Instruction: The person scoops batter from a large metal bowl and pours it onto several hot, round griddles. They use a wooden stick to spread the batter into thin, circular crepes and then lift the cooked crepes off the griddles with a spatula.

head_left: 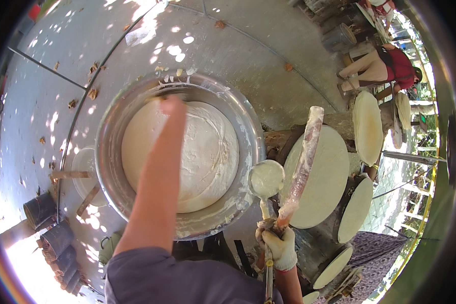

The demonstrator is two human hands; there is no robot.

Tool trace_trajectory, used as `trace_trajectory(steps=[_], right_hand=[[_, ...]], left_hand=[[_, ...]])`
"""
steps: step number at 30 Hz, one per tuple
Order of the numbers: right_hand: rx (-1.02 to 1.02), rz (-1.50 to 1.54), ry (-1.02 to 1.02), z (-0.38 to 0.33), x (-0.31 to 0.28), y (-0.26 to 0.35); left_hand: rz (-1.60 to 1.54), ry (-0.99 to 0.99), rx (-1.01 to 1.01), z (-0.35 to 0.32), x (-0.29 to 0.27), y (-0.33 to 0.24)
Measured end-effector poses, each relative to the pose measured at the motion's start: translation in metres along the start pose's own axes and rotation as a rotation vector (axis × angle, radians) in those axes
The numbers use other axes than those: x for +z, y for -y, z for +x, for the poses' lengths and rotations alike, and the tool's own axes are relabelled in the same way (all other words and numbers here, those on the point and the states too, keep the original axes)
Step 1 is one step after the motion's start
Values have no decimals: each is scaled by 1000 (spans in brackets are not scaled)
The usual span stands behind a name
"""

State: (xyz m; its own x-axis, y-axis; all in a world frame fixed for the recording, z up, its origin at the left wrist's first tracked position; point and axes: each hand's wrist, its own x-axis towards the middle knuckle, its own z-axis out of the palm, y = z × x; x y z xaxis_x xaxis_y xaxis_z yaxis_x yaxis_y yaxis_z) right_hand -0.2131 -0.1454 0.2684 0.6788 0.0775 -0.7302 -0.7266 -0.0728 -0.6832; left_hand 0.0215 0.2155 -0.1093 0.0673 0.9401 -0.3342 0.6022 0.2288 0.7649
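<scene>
Nearest: my gloved right hand point(280, 247), fingers clenched around a ladle point(266, 178) and a batter-coated stick point(303, 158). Beside them to the right, round white discs point(325, 175) on dark stands. Left of those, a large metal basin point(137, 109) of white batter point(207, 152); my left hand point(172, 105) reached to its far rim, finger state unclear. Beyond: sun-dappled concrete floor point(268, 50); a seated person point(390, 68).

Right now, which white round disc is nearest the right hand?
The biggest disc, just right of the basin. The right hand holds a roller across it; the other discs lie farther right.
</scene>
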Motion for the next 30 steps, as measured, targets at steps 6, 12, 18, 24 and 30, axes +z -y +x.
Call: trace_trajectory(steps=[6, 12, 18, 24, 30], right_hand=[[-54, 156, 67, -17, 5, 5], [-162, 121, 205, -28, 13, 13], [-54, -5, 283, -30, 40, 38], [-101, 109, 275, -23, 54, 30], [-40, 69, 220, -8, 60, 22]], left_hand=[[-363, -93, -523, 68, -130, 98], [-582, -35, -767, -50, -305, 137], [-698, 406, -703, -85, -356, 191], [151, 552, 266, -74, -348, 41], [994, 837, 1357, -19, -230, -88]])
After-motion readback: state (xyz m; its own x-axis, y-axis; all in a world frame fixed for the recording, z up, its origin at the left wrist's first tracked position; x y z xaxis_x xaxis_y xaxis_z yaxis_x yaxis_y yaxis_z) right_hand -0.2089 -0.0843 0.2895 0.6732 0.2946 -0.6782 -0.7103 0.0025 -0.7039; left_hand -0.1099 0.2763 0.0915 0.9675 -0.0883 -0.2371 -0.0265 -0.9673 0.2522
